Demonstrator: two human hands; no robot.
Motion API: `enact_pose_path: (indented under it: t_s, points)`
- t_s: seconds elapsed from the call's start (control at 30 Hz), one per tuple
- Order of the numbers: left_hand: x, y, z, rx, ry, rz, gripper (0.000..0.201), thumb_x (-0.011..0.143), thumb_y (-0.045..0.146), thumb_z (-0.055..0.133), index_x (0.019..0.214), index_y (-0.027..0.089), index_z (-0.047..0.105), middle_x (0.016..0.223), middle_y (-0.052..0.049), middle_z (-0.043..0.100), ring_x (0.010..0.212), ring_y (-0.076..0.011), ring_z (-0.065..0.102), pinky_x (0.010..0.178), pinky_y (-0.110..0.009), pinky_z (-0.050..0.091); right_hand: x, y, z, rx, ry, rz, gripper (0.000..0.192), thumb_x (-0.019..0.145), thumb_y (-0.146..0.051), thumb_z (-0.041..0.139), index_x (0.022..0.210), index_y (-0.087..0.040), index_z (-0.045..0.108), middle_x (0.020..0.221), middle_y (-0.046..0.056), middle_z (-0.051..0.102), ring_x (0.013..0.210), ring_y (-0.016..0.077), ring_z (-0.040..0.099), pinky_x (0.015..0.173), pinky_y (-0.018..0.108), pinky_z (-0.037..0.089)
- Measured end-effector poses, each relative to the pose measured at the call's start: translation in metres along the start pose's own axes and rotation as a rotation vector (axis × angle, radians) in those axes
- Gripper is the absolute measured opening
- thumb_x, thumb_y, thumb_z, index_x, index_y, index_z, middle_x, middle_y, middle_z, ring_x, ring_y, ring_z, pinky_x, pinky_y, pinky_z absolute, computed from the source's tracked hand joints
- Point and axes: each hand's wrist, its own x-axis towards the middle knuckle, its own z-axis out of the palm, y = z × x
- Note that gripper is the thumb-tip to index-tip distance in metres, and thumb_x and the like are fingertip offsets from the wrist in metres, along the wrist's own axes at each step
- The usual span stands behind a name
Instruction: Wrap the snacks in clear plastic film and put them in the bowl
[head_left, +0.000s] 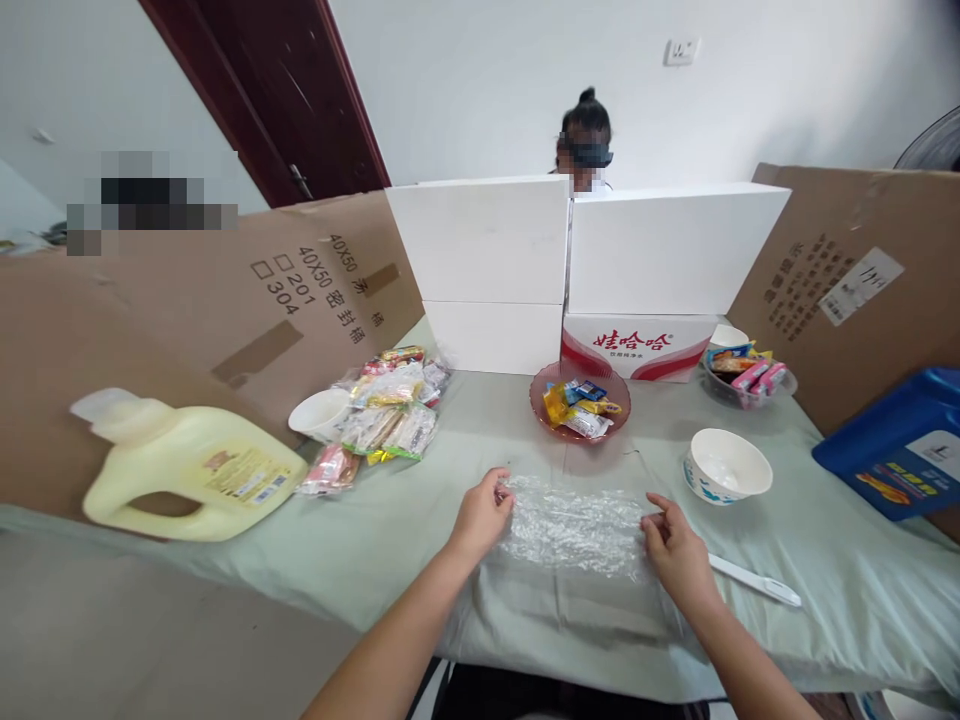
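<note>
My left hand (480,515) pinches the left edge of a clear, crinkled piece of plastic film (574,525), which could be a flat bag. At its right edge, my right hand (673,548) has thumb and fingers closed on the film. The sheet is stretched between both hands, low over the front of the table. Partly behind my right wrist lies a white plastic utensil (757,580); its far end is hidden. A white paper bowl (727,467) with a blue pattern stands beyond my right hand. Ahead of the film sits a pink transparent bowl (581,440) holding several wrapped snacks.
Packaged snacks (394,400) are piled at left beside a white bowl (321,413) and a yellow jug (195,465) on its side. A clear snack bowl (750,380) and a blue bottle (900,445) are at right. White boxes (487,260) and cardboard (322,290) wall the table; a person sits behind.
</note>
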Motion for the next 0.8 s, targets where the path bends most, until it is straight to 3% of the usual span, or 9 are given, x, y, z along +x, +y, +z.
enact_pose_path:
  t_s: [0.17,0.37,0.47,0.57,0.63,0.7,0.8]
  points:
    - [-0.004,-0.011,0.018,0.160,0.040,0.047,0.039,0.078,0.009,0.059,0.116,0.018,0.058,0.083,-0.001,0.065,0.082,-0.0182,0.062,0.080,-0.031,0.046,0.007,0.010,0.018,-0.302,0.106,-0.165,0.045,0.089,-0.036,0.034,0.123,-0.012,0.052,0.086,0.009,0.069,0.075,0.0238,0.066,0.066,0.036,0.049]
    - [-0.007,-0.022,0.020,0.270,0.078,0.100,0.036,0.084,0.015,0.056,0.119,0.020,0.055,0.083,0.000,0.064,0.079,-0.0175,0.063,0.078,-0.031,0.049,0.001,0.014,0.023,-0.454,0.171,-0.287,0.039,0.091,-0.032,0.034,0.120,-0.014,0.054,0.090,0.010,0.070,0.078,0.0237,0.067,0.068,0.036,0.051]
    - [-0.008,-0.014,0.019,0.394,0.129,0.162,0.038,0.084,0.016,0.056,0.121,0.019,0.054,0.095,-0.005,0.064,0.084,-0.0195,0.063,0.079,-0.033,0.050,0.002,0.012,0.023,-0.486,0.180,-0.344,0.035,0.090,-0.027,0.036,0.116,-0.014,0.056,0.094,0.011,0.070,0.086,0.0245,0.067,0.076,0.038,0.051]
    - [-0.014,0.004,0.026,0.503,0.178,0.358,0.027,0.088,0.015,0.049,0.113,0.017,0.059,0.104,-0.010,0.062,0.096,-0.0246,0.060,0.084,-0.040,0.049,0.002,0.010,0.026,-0.517,0.174,-0.362,0.033,0.090,-0.024,0.036,0.115,-0.013,0.056,0.100,0.012,0.069,0.091,0.0248,0.065,0.080,0.038,0.050]
    - [-0.020,0.016,0.036,0.490,0.054,0.545,0.023,0.091,0.017,0.046,0.108,0.018,0.062,0.105,-0.010,0.063,0.102,-0.0256,0.058,0.090,-0.043,0.047,0.002,0.011,0.025,-0.536,0.157,-0.361,0.032,0.091,-0.023,0.036,0.115,-0.013,0.056,0.103,0.012,0.069,0.093,0.0242,0.065,0.081,0.037,0.049]
    - [-0.025,0.022,0.047,0.466,-0.136,0.691,0.028,0.092,0.024,0.050,0.118,0.020,0.059,0.120,-0.010,0.061,0.117,-0.0273,0.053,0.101,-0.046,0.041,0.004,0.012,0.019,-0.566,0.120,-0.344,0.033,0.092,-0.022,0.036,0.117,-0.014,0.055,0.104,0.012,0.068,0.092,0.0237,0.064,0.081,0.036,0.049]
    - [-0.029,0.022,0.057,0.494,-0.331,0.730,0.056,0.089,0.039,0.058,0.140,0.024,0.042,0.149,-0.009,0.040,0.139,-0.0305,0.030,0.113,-0.053,0.024,0.009,0.007,0.004,-0.661,0.113,-0.297,0.032,0.092,-0.022,0.039,0.117,-0.014,0.057,0.105,0.013,0.065,0.092,0.0257,0.062,0.081,0.039,0.047]
